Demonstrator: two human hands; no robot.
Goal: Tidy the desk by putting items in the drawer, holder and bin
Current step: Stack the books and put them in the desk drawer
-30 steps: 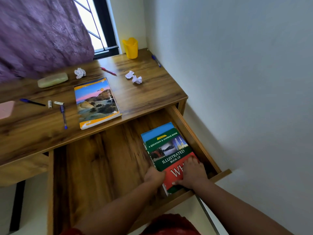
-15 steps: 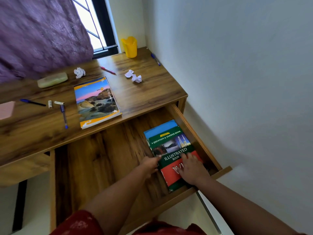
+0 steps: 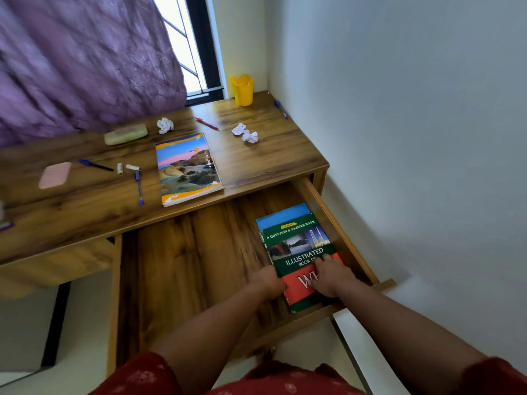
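Both hands are down in the open drawer [image 3: 199,252]: the left hand [image 3: 269,282] curls its fingers around the left edge of the green and red book [image 3: 299,252], while the right hand [image 3: 330,276] lies flat on the cover, fingers spread and pressing. That book sits at the drawer's right side on top of a blue book [image 3: 281,213], right against the drawer wall. Up on the desk [image 3: 271,158] lie a landscape-cover notebook [image 3: 188,169], pens, crumpled paper balls [image 3: 246,134] and the yellow holder [image 3: 242,89] in the back corner.
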